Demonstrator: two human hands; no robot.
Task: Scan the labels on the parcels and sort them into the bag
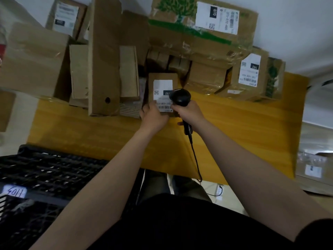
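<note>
Yellow worktop (90, 127) runs across the view. Its far edge is crowded with cardboard parcels, the biggest being a taped box with green print (180, 40) and a tall narrow box (104, 56). A black lattice crate (45, 168) stands at the person's near left; no bag can be made out with certainty. The parcel in hand is the small parcel (162, 76), lying in front of the pile at mid-worktop, label side up. The hands are close together on it but do not touch. The left hand (155, 118) grips its near left corner, thumb lying over the near edge of the white label (163, 85). The right hand (189, 114) is wrapped round the handle of the black scanner (181, 97), whose head hangs over the label's right side and hides part of it. The scanner cable (195, 159) trails off the near edge of the worktop. Judged step: reading the barcode (164, 107), a strip at the label's near end just beside the left thumb. To do it well, the thumb should slide clear of the bars, the parcel should be held flat and steady, and the scanner head should draw back and tilt so its window faces the strip squarely and does not sit over the label's middle. Sorting should wait for a confirmed read.
</note>
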